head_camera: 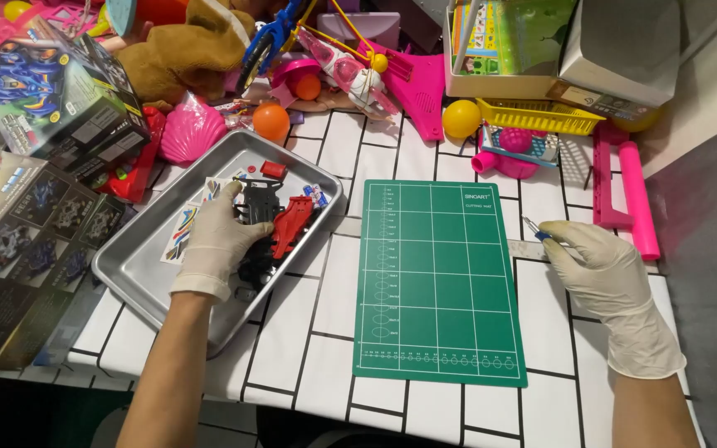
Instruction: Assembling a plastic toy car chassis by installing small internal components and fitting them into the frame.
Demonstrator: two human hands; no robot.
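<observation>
1. Head view: gloved left hand (219,236) reaches into a metal tray (139,270) at the counter's left edge, fingers closed around black model-car parts (259,203) beside a red part (290,224).
2. Gloved right hand (603,278), fingers closed on a small blue-handled tool (538,232), rests just right of a green cutting mat (437,282).

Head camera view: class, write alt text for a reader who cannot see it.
A person's gloved left hand reaches into a metal tray of black and red toy car parts, while the gloved right hand holds a small blue-handled tool beside a green cutting mat. Toys and boxes crowd the back of the white table.
</observation>
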